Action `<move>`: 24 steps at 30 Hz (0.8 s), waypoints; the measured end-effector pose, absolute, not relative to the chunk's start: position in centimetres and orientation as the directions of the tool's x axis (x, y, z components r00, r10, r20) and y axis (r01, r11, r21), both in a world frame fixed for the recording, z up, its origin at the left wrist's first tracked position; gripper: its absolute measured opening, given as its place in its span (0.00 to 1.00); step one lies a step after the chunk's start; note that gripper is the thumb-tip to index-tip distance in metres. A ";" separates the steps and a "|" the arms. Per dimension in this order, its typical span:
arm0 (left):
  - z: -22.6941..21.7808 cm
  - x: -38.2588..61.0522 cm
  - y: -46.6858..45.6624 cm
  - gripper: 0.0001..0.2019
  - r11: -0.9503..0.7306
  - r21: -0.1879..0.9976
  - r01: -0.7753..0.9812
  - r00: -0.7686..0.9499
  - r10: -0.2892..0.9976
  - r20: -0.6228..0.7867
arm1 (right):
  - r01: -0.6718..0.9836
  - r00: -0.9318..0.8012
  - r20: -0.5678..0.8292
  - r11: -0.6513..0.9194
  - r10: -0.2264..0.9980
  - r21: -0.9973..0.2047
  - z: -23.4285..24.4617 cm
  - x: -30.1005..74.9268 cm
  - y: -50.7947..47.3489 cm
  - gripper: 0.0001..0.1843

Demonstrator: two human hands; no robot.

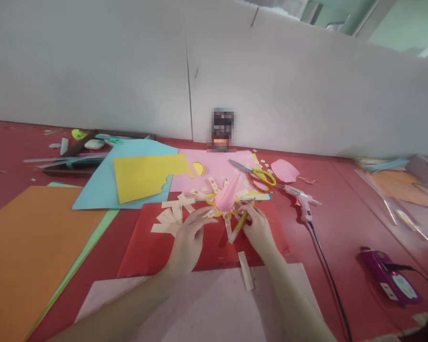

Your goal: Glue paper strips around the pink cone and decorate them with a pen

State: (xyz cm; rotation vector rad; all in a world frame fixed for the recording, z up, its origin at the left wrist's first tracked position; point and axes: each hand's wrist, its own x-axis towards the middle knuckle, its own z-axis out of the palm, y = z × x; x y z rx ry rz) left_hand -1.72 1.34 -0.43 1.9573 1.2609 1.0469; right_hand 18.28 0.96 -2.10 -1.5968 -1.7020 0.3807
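Observation:
A paper craft with a pink cone (226, 197) at its middle and cream strips with small printed marks radiating over a yellow base sits in front of me. My left hand (189, 233) reaches its left side, with thumb and fingers around the edge of a strip. My right hand (257, 227) is at the right side, fingers closed round a slim yellow pen-like stick (239, 227) whose pale tip points down toward the front strip. Loose cream paper strips (171, 216) lie left of the craft, and one single strip (246, 270) lies nearer me. Red sheets (153, 247) lie beneath.
Scissors (253, 173) and a pink glue gun (301, 199) with a black cable lie to the right. A purple power socket (390, 278) stands farther right. Yellow card (146, 175), blue paper (92, 190) and orange paper (39, 228) cover the left. A phone-like object (222, 128) leans on the wall.

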 end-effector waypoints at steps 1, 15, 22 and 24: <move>-0.4 -1.7 1.3 0.19 -0.378 0.796 0.473 0.231 0.925 0.302 | 0.719 0.057 0.323 0.185 0.945 -0.669 -2.1 18.3 1.0 0.07; -0.8 -1.5 1.1 0.13 -0.360 0.685 0.633 0.325 0.927 0.187 | 0.737 -0.075 0.295 0.252 0.953 -0.627 -2.1 18.4 1.0 0.21; -0.2 -1.3 0.3 0.19 -0.604 0.449 0.658 0.533 0.796 0.288 | 0.476 0.317 0.252 0.076 0.914 -0.876 -1.1 17.6 0.3 0.07; 0.0 -1.1 -0.2 0.19 -0.686 0.361 0.631 0.613 0.727 0.310 | 0.386 0.378 0.254 0.098 0.890 -0.917 -0.8 17.4 0.1 0.10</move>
